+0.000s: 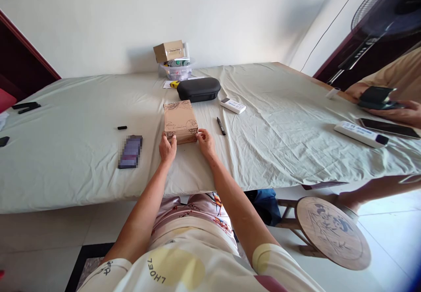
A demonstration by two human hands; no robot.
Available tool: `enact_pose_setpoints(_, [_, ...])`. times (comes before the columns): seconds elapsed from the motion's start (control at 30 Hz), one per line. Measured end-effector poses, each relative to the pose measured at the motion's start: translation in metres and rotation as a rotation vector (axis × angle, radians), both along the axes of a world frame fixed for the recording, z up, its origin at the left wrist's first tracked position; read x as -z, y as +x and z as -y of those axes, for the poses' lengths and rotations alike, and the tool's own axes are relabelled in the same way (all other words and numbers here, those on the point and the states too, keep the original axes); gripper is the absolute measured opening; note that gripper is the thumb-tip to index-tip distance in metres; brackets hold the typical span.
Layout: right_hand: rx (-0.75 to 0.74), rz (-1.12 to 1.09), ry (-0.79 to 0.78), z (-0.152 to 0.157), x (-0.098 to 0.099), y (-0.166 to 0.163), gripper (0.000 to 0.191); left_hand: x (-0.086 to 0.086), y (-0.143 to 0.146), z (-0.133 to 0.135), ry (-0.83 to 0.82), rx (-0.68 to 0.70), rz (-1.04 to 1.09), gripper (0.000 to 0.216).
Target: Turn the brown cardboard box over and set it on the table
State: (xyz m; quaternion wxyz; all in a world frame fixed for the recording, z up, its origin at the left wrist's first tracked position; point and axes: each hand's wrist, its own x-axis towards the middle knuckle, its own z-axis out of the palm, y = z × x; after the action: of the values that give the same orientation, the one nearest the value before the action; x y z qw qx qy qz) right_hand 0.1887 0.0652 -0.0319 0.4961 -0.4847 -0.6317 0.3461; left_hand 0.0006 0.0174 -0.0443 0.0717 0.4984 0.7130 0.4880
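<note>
A brown cardboard box (180, 116) with dark line drawings lies on the cloth-covered table in front of me. My left hand (168, 146) grips its near left corner, thumb up against the front side. At the near right corner, my right hand (206, 143) pinches the box edge between thumb and fingers. The fingertips behind the box edges are partly hidden. To the right of the box lies a black marker (221, 126). A phone with a blurred screen (130, 151) and a small black cap (122, 128) are on the left.
Behind the box sit a black zip case (198, 89), a white device (233, 105) and a plastic basket (177, 71) topped by a carton (168, 51). At right, another person's hands hold a dark object (376, 97) near a white device (360, 134). A wooden stool (333, 233) stands below.
</note>
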Motion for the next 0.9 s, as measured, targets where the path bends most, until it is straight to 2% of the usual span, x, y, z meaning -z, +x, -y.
enact_pose_setpoints(0.07, [0.024, 0.061, -0.001, -0.001, 0.002, -0.001, 0.033, -0.001, 0.001, 0.000, -0.028, 0.001, -0.033, 0.065])
enact_pose_setpoints(0.27, [0.057, 0.297, -0.006, 0.000, 0.007, -0.005, 0.045, -0.001, -0.001, 0.002, -0.046, 0.017, -0.017, 0.073])
enact_pose_setpoints(0.4, [0.056, 0.302, 0.037, 0.001, 0.012, -0.005, 0.050, 0.004, -0.005, 0.003, -0.031, 0.032, 0.067, 0.071])
enact_pose_setpoints(0.57, [0.053, 0.284, 0.102, 0.002, 0.014, -0.004, 0.061, 0.008, -0.008, 0.005, 0.140, 0.057, 0.196, 0.051])
enact_pose_setpoints(0.67, [0.016, 0.196, 0.122, 0.005, 0.011, -0.006, 0.062, 0.008, -0.008, 0.005, 0.209, 0.056, 0.163, 0.048])
enact_pose_setpoints(0.73, [0.006, 0.166, 0.156, 0.008, 0.010, -0.010, 0.063, 0.008, -0.006, 0.005, 0.220, 0.062, 0.120, 0.057])
enact_pose_setpoints(0.83, [0.026, 0.174, 0.156, 0.015, 0.009, -0.019, 0.072, 0.010, -0.003, 0.003, 0.198, 0.056, 0.083, 0.088])
enact_pose_setpoints(0.9, [0.055, 0.193, 0.129, 0.019, 0.010, -0.025, 0.081, 0.010, 0.000, 0.001, 0.170, 0.041, 0.077, 0.100])
